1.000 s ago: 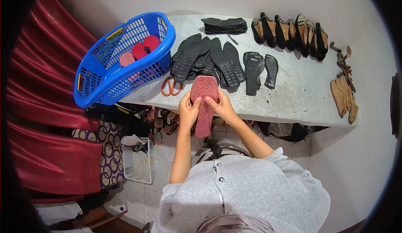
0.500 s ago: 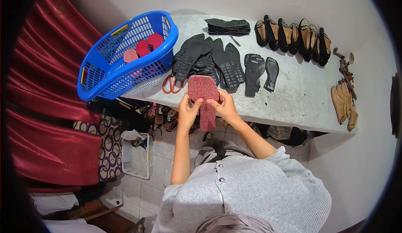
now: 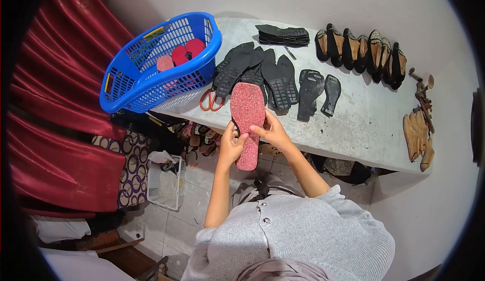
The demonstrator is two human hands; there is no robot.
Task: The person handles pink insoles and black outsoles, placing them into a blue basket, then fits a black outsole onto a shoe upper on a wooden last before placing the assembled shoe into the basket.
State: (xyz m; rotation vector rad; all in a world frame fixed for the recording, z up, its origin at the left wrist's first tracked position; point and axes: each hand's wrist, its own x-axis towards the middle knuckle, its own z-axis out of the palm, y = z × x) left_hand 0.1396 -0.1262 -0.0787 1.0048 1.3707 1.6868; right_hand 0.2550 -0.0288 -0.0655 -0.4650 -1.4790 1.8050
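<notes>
A pinkish-red insole (image 3: 248, 107) with a mottled surface is held lengthwise in front of my body, its broad end towards the table. My left hand (image 3: 231, 148) grips its left edge, thumb on top and fingers beneath. On the opposite edge my right hand (image 3: 274, 133) holds it the same way, thumb pressed on the face. Just beyond the insole lies a spread of black shoe soles (image 3: 278, 79) with gridded tread. Red-handled scissors (image 3: 211, 100) rest left of the insole, their blades hidden under the soles.
A blue basket (image 3: 113, 100) with red and pink pieces (image 3: 180, 55) stands at the table's left end. On the white table (image 3: 361, 122) are stacked black soles (image 3: 283, 35), black shoes (image 3: 376, 54), wooden shoe lasts (image 3: 416, 133) and a hammer (image 3: 422, 81). A white crate (image 3: 165, 190) sits on the floor.
The insole has tilted so more of its face shows, and its narrow end has come nearer my body. My left hand has shifted lower along its edge. The view has turned slightly.
</notes>
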